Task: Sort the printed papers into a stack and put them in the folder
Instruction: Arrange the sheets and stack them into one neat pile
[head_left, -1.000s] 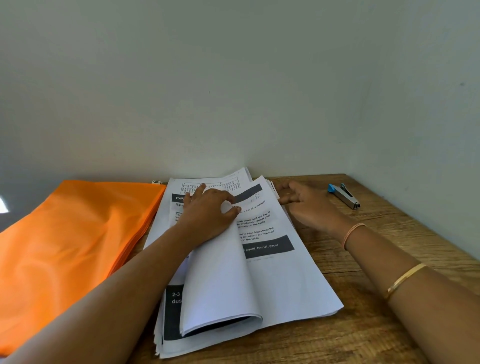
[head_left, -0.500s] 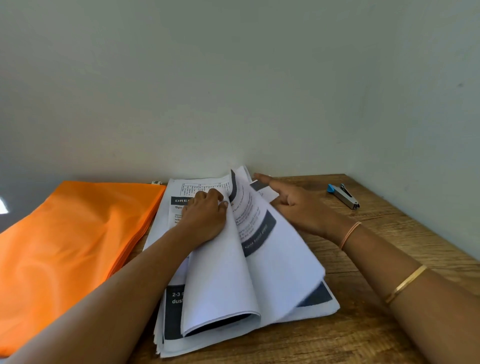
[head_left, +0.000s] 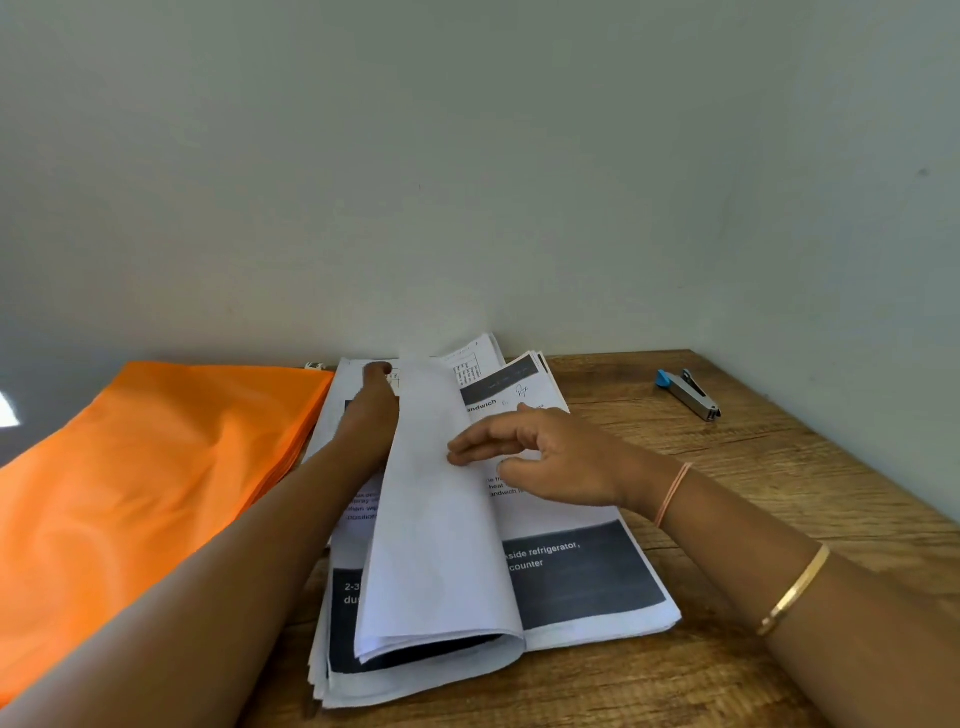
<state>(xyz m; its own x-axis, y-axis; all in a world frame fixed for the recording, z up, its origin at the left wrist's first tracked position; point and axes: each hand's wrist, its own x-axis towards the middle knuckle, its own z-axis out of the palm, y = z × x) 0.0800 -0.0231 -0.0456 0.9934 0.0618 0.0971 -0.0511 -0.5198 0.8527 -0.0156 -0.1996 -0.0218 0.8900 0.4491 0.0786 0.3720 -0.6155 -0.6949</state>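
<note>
The right hand hovers at centre frame with its fingers loosely extended, their tips against the blank back of the turning sheets, gripping nothing. The left hand, just left of it, lies flat behind those sheets; whether it pinches them I cannot tell. The printed papers lie in a thick, slightly fanned pile at lower centre on the wooden surface, their left edge touching the orange folder at left. A stapler rests well apart at upper right. Single sheets look light, limp and slick, likely to slide and fan; the pile is best taken by both long edges and squared before it goes to the folder. Compared with half a second ago, the curled sheets have swung over toward the left, baring a new page with a dark band, and the right hand has come from the far edge to mid-page.
</note>
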